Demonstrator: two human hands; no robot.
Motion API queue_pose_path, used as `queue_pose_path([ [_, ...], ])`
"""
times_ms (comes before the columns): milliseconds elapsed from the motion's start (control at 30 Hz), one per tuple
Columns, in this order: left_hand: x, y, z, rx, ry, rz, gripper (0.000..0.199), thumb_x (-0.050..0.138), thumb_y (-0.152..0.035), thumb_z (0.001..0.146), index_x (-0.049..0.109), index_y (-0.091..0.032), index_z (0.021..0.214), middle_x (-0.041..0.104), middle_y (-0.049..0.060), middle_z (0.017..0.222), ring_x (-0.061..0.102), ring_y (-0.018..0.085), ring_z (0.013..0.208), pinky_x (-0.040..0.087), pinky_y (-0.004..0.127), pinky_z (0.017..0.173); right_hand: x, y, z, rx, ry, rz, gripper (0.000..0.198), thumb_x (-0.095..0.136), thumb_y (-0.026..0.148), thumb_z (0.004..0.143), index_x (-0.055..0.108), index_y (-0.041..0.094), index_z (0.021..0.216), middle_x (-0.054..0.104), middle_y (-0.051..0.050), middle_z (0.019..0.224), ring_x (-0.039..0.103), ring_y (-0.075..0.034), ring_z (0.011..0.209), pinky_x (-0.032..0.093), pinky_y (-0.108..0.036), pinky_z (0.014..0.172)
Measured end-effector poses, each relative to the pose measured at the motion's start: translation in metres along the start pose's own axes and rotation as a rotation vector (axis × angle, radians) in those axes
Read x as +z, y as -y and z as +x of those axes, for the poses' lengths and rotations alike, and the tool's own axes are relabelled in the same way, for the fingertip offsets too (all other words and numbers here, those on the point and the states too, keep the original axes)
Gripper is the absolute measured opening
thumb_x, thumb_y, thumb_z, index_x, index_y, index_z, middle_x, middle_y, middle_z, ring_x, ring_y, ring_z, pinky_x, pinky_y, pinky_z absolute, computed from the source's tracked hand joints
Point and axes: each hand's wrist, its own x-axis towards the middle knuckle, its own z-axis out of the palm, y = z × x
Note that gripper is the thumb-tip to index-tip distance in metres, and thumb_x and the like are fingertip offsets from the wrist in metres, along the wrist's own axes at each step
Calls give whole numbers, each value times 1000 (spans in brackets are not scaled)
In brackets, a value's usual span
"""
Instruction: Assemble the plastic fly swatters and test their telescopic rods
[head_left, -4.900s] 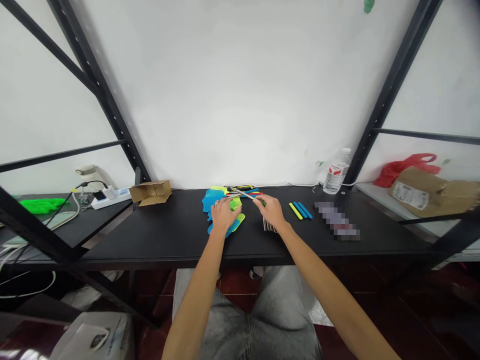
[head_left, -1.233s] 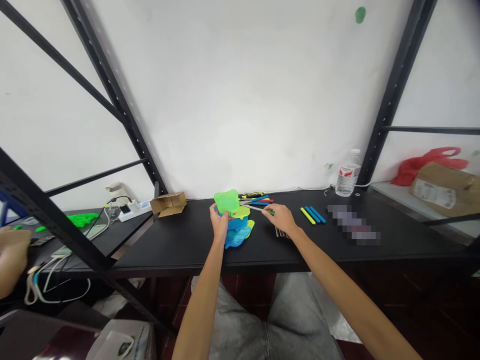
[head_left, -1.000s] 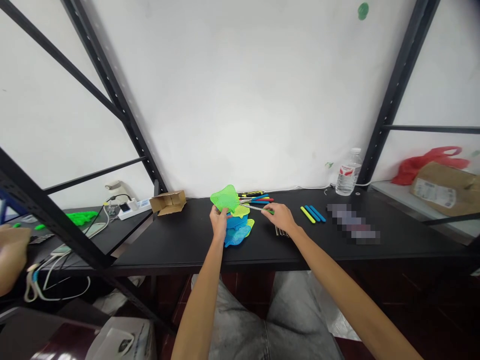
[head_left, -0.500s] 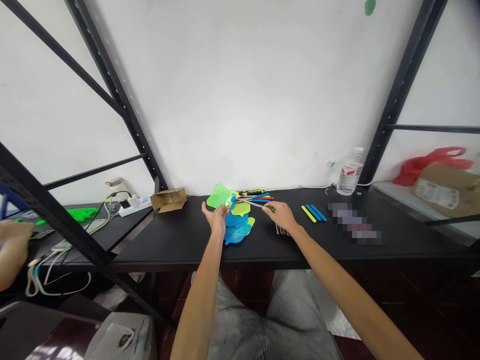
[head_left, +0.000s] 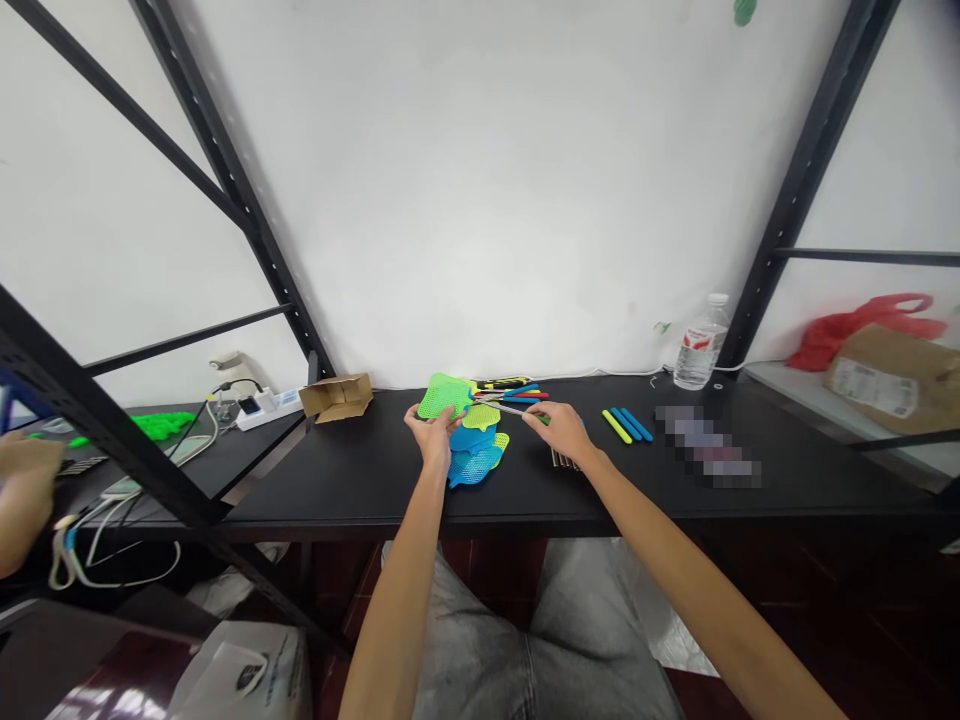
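My left hand (head_left: 433, 438) pinches the lower edge of a green mesh fly swatter head (head_left: 441, 396), held above the tabletop. With closed fingers, my right hand (head_left: 562, 430) grips the green handle of a thin metal rod (head_left: 511, 409) that points left toward that head. Whether rod and head are joined I cannot tell. Blue mesh swatter heads (head_left: 474, 467) lie overlapping just below, with a yellow-green head (head_left: 481, 416) among them. Behind the rod are several more rods with red and blue handles (head_left: 523, 397). Short metal rods (head_left: 564, 460) lie partly under my right hand.
One yellow and two blue handles (head_left: 631, 425) lie right of my right hand. A water bottle (head_left: 700, 345) stands at the back right, an open cardboard box (head_left: 337, 398) at the back left. A co-worker's hand (head_left: 26, 500) is at the far left, beyond the black rack post (head_left: 97, 410).
The green swatter head has turned its mesh more toward me and shifted slightly right and down. My right hand has stayed almost in place on the handle.
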Motion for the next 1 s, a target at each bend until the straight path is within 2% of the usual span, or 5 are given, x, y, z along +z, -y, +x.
queue_pose_path([
  [367,3,0,-1,8,9,-11,70,81,-10,67,26,-27,106,66,3,96,73,19,64,57,25,54,0,1,-1,-11,10,29,25,57,44,92,75,26,96,77,-2,97,70,-21,87,48,-29,73],
  [667,2,0,-1,13,21,-9,74,84,-14,66,26,-27,109,66,2,95,72,18,64,58,26,57,-1,2,-1,-4,4,47,24,58,43,92,75,26,95,77,-1,97,70,-21,87,49,-29,73],
  [1000,2,1,-1,5,45,-14,80,86,-17,66,25,-28,118,67,5,101,74,20,75,59,26,60,-1,2,-1,-1,12,50,25,58,44,91,75,26,96,77,-2,98,71,-22,89,52,-31,76],
])
